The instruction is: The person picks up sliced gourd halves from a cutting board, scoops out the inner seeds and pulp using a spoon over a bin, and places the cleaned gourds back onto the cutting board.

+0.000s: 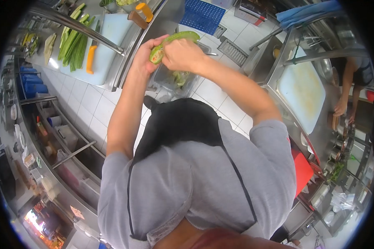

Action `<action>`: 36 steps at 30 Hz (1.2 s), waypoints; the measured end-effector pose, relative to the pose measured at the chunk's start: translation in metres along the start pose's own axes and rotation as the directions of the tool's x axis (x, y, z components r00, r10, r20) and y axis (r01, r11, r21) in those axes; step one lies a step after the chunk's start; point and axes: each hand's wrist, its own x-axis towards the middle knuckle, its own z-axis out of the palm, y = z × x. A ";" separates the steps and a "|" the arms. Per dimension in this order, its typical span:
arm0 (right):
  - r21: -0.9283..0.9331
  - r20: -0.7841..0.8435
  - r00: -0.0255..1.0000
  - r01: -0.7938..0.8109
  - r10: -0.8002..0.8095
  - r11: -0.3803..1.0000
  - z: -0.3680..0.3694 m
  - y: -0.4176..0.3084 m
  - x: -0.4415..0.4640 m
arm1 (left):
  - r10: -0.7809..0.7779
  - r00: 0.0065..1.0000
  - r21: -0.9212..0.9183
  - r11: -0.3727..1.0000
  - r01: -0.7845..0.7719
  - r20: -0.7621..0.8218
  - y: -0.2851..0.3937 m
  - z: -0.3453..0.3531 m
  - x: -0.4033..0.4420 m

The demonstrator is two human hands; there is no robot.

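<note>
My left hand (146, 56) grips a halved green gourd (189, 35), which looks like a bitter melon, with reddish-orange seedy flesh showing at its near end. My right hand (183, 56) is closed and pressed against the cut side of the gourd; what its fingers hold is hidden. Below both hands stands a clear plastic bin (160, 83) with pale green scraps (180, 77) in it. A short metal end (212, 54) shows just past my right hand, and I cannot tell what it belongs to.
At left, a white cutting board (112, 35) bears long green vegetable pieces (73, 49) and a knife with a yellow handle (91, 60). An orange-capped bottle (144, 11) stands by the counter edge. Another board (302, 89) lies right, near another person's hand (340, 106).
</note>
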 end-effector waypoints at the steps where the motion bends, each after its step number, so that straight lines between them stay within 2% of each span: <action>1: 0.018 -0.018 1.000 0.021 -0.021 1.000 -0.001 -0.001 -0.003 | -0.005 1.000 -0.002 1.000 0.005 0.003 -0.001 -0.003 0.000; 3: 0.061 -0.055 0.997 0.064 -0.061 0.996 0.000 -0.003 -0.010 | -0.037 0.999 0.047 0.998 0.036 0.031 -0.001 -0.004 -0.004; 7: 0.069 -0.035 0.998 0.045 -0.043 0.997 0.007 -0.004 -0.014 | -0.079 0.997 0.079 0.994 0.078 0.013 -0.006 -0.006 -0.008; 15: 0.108 -0.064 0.995 0.080 -0.073 0.991 0.028 0.006 -0.013 | -0.037 0.999 0.124 0.991 0.041 -0.037 -0.015 -0.006 -0.003; 18: 0.055 0.006 0.997 0.078 -0.078 0.995 0.020 0.008 -0.015 | -0.070 0.997 0.133 0.988 0.073 -0.025 -0.018 -0.007 0.002; 22: -0.010 -0.054 0.990 0.129 -0.129 0.992 0.026 0.009 -0.018 | -0.105 0.992 0.162 0.980 0.116 -0.076 -0.020 -0.001 0.000; 25: -0.049 -0.108 0.985 0.129 -0.134 0.990 0.037 0.010 -0.021 | -0.048 0.998 0.157 0.986 0.053 -0.037 -0.023 -0.004 0.000; 28: -0.070 -0.210 0.965 0.147 -0.159 0.987 0.041 0.011 -0.027 | 0.123 0.991 0.159 0.981 -0.111 -0.062 -0.032 -0.014 0.007; 30: -0.102 -0.219 0.967 0.114 -0.134 0.988 0.039 0.008 -0.035 | 0.220 0.971 0.054 0.975 -0.216 -0.089 -0.029 -0.018 0.010; 32: -0.057 -0.195 0.981 0.008 -0.019 0.998 0.039 0.012 -0.040 | 0.319 0.943 0.009 0.947 -0.320 -0.095 -0.020 -0.025 0.010; 36: 0.001 -0.093 0.976 -0.197 0.196 0.980 0.062 0.055 -0.034 | 0.337 0.941 -0.147 0.931 -0.333 0.004 0.000 -0.035 -0.005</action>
